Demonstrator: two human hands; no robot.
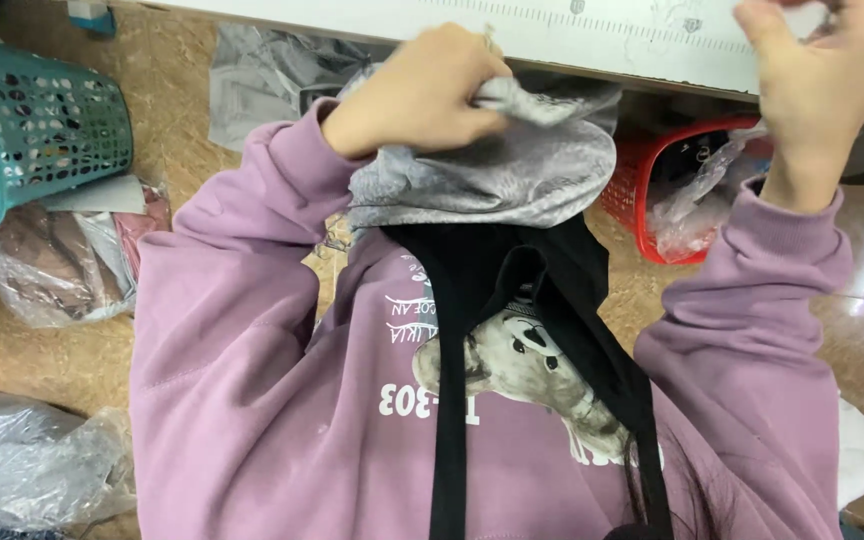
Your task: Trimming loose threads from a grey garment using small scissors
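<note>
**Handling a soft grey garment**

Reading left to right: left hand [422, 90] fingers pinch bunched grey cloth [492, 175], black straps [542, 330] hanging chest-high. It looks light, limp; best gripped at folded edges. Right hand [822, 70] fingers curl, contents unclear.

Both arms are lifting up in front of the chest, elbows bent, mauve sleeves sliding back at the wrists. The left hand [422, 90] is curling into a tight clench, knuckles up. The right hand [827, 70] is rising higher, fingers bunching together at the top.
</note>
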